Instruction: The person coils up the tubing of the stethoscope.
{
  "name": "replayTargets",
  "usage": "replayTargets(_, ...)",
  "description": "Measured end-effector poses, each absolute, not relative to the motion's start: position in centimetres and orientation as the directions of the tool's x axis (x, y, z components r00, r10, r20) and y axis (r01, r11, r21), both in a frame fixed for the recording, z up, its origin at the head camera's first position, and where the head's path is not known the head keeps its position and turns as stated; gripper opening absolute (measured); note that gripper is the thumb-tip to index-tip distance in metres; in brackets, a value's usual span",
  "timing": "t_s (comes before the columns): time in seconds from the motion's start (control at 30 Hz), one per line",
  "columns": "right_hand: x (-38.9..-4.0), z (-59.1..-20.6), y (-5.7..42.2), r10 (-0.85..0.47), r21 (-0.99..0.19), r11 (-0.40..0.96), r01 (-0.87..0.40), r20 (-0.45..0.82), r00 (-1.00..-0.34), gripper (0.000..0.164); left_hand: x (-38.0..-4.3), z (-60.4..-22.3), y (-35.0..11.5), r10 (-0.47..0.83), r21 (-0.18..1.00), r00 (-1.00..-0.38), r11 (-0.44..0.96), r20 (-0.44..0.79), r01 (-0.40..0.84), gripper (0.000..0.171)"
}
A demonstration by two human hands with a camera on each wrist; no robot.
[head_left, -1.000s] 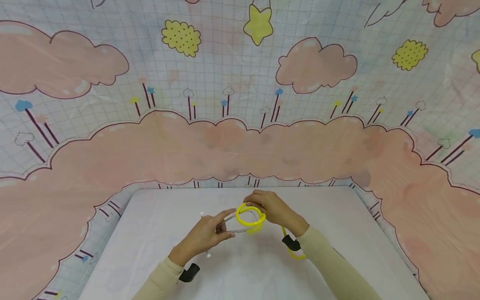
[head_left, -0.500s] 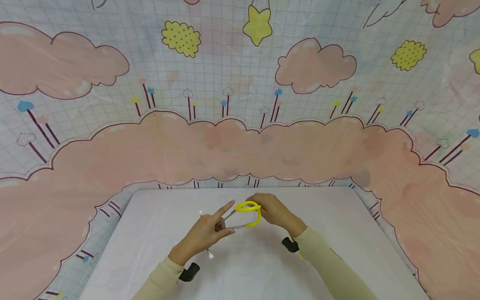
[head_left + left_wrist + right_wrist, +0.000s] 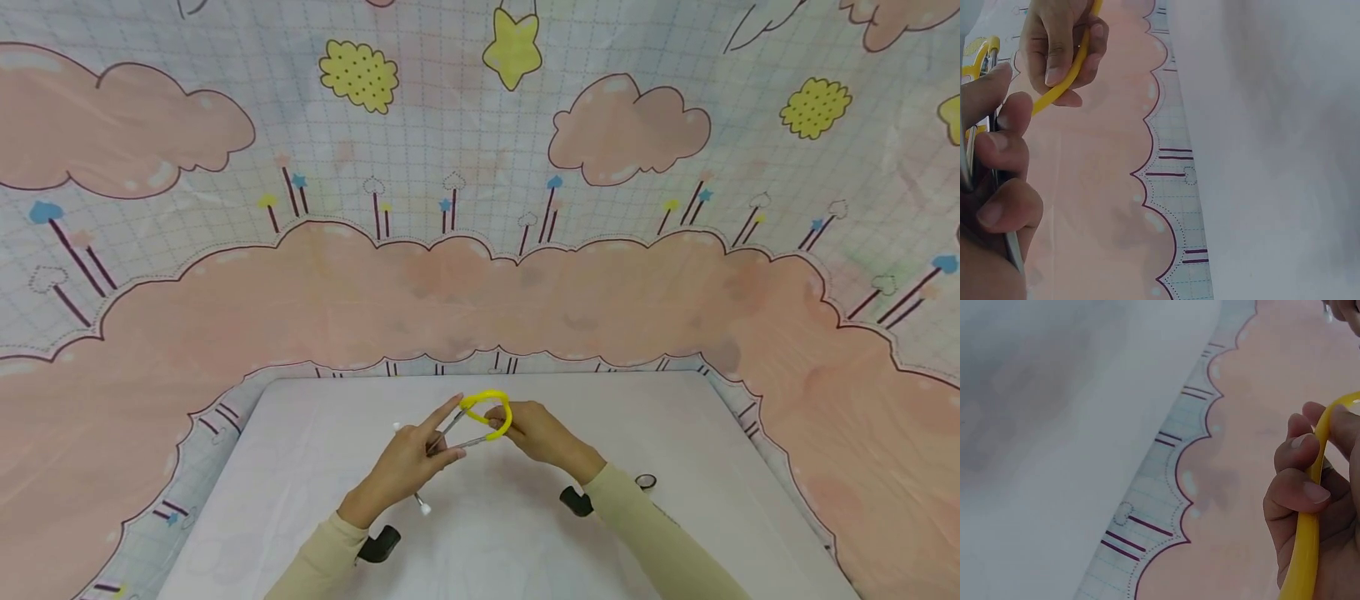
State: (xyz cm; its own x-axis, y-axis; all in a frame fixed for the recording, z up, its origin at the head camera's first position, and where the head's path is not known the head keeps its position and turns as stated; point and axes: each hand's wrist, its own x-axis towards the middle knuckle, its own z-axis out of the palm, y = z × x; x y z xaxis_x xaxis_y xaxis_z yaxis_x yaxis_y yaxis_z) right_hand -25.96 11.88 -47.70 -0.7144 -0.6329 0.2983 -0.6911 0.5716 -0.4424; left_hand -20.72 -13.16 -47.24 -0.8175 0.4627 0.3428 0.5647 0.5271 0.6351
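Note:
A stethoscope with yellow tubing (image 3: 507, 414) and metal ear tubes (image 3: 472, 442) is held up over the table between both hands. My left hand (image 3: 408, 462) grips the metal ear tubes, its index finger extended along one of them. White ear tips (image 3: 425, 508) stick out on either side of that hand. My right hand (image 3: 543, 433) holds the tubing, which bends in a loop just beyond the metal. In the right wrist view, the fingers curl round the yellow tube (image 3: 1307, 556). A round, dark-rimmed disc (image 3: 645, 481) shows beside the right sleeve.
A white table (image 3: 495, 550) lies below the hands. Behind and beside it hangs a cloth (image 3: 480, 300) printed with clouds and stars. Black devices sit at the left wrist (image 3: 378, 544) and the right wrist (image 3: 576, 502).
The right hand has shifted slightly down, and the yellow loop has moved left and changed shape. The hanging tubing near the right wrist has gone from sight; the round disc now shows beyond the sleeve.

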Motion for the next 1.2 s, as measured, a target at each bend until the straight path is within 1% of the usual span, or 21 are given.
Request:
replayTargets(0.1, -25.8, -47.8, 11.9, -0.628, -0.466, 0.578, -0.670, 0.270, -0.730, 0.020, -20.7, -47.1, -13.2, 0.450, 0.645, -0.824, 0.524, 0.345, 0.556, 0.084)
replayTargets(0.27, -25.5, -48.0, 11.9, -0.621, -0.473, 0.600, -0.646, 0.234, -0.748, 0.022, -20.8, -47.1, -13.4, 0.421, 0.651, -0.838, 0.536, 0.346, 0.538, 0.082)
replayTargets(0.43, -25.2, -48.3, 12.0, -0.612, -0.475, 0.615, -0.630, 0.217, -0.761, 0.020, -20.9, -47.2, -13.6, 0.398, 0.650, -0.843, 0.540, 0.363, 0.535, 0.080)
replayTargets(0.53, -25.0, -48.5, 12.0, -0.605, -0.487, 0.631, -0.604, 0.179, -0.776, 0.020, -21.0, -47.2, -13.7, 0.384, 0.638, -0.843, 0.553, 0.376, 0.536, 0.077)
replayTargets(0.7, -24.4, -48.4, 11.8, -0.614, -0.496, 0.636, -0.592, 0.140, -0.777, 0.028, -21.4, -47.6, -13.9, 0.334, 0.637, -0.854, 0.569, 0.400, 0.521, 0.075)
replayTargets(0.83, -24.1, -48.3, 11.7, -0.614, -0.492, 0.646, -0.583, 0.119, -0.780, 0.031, -21.9, -47.7, -14.3, 0.286, 0.669, -0.873, 0.562, 0.395, 0.487, 0.076)
replayTargets(1.03, -23.9, -48.5, 12.1, -0.568, -0.503, 0.685, -0.527, 0.084, -0.819, 0.031, -22.5, -47.8, -15.0, 0.231, 0.715, -0.889, 0.530, 0.396, 0.456, 0.076)
replayTargets(1.2, -23.7, -48.6, 12.5, -0.536, -0.503, 0.701, -0.505, 0.096, -0.839, 0.028, -22.6, -47.5, -15.5, 0.179, 0.762, -0.905, 0.491, 0.386, 0.422, 0.075)
